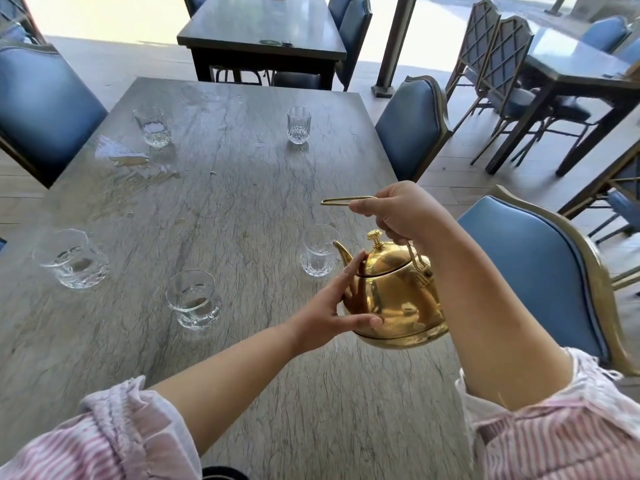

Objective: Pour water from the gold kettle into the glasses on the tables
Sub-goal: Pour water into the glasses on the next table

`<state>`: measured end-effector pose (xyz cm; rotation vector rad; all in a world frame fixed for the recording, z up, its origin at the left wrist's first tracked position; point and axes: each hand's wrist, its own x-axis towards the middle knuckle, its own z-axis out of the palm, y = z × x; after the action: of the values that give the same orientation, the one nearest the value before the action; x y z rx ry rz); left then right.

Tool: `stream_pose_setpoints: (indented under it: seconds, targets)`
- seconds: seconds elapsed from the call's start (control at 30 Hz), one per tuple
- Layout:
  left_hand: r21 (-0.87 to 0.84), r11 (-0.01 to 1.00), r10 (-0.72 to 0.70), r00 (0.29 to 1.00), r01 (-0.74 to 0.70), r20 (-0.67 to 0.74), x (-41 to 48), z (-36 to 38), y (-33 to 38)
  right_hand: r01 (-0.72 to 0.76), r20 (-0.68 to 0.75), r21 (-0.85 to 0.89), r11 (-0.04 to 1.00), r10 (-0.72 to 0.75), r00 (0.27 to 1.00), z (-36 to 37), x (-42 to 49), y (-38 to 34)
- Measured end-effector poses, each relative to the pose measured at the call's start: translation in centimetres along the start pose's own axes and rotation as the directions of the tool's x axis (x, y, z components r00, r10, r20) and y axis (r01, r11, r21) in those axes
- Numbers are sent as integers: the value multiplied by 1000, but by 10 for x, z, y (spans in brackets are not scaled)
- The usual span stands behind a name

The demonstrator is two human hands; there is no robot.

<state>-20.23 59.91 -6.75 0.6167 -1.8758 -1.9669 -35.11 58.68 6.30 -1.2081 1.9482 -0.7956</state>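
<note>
The gold kettle [398, 292] hangs above the grey stone table [214, 188] at its right side. My right hand [398, 211] grips its thin wire handle from above. My left hand [332, 306] steadies the kettle's body, fingers on the lid edge and base. The spout points left, close over the near right glass [317, 252]. Other glasses stand at the near middle [194, 299], near left [72, 259], far left [152, 126] and far right [299, 125]; several hold some water.
Spilled water [124, 159] spreads near the far left glass. Blue padded chairs [408, 126] flank the table on both sides. Another dark table [263, 32] stands behind, and one [571, 64] with lattice-back chairs at the right.
</note>
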Motion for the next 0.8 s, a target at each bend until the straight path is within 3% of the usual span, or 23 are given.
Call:
stream_pose_setpoints:
  seconds: [0.8]
  targets:
    - [-120,993,24,1000,-25,-6,3,5,-1,8,16,-80,997,-6,1000,2,7,-9]
